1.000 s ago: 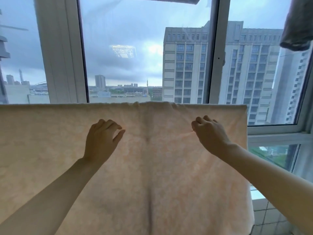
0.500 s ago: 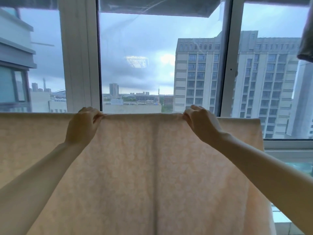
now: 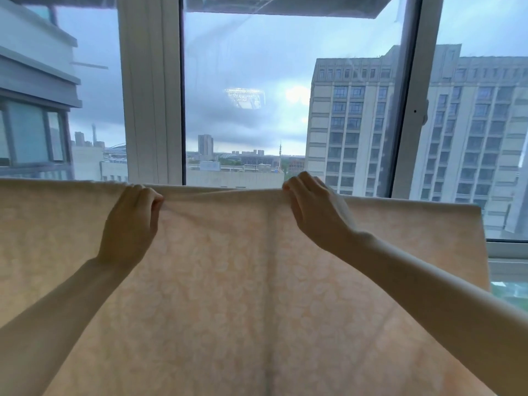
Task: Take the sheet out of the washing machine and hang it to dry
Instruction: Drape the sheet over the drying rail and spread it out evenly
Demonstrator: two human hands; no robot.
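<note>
Sheet [image 3: 257,295], pale peach with a faint round pattern, hangs spread across the lower half of the head view. Its top fold runs level from 9 o'clock nearly to 3 o'clock, in front of the window glass [image 3: 243,81]. Whatever rail or line carries it is hidden under the fold.

The left hand [image 3: 128,221], toward 9 o'clock from the centre, has its fingers curled over the top edge and pinches a bunch of cloth. The right hand [image 3: 314,212], just off centre toward 3 o'clock, grips the same edge with its fingers hooked over it. Between the two hands the edge wrinkles and dips a little; outside them it lies flat.

A white window post [image 3: 151,95] stands at 11 o'clock, and tall grey buildings [image 3: 428,124] show at 2 o'clock.

By my reading it is out of the washer and up. What is left is to pull the top edge smooth and let go.
</note>
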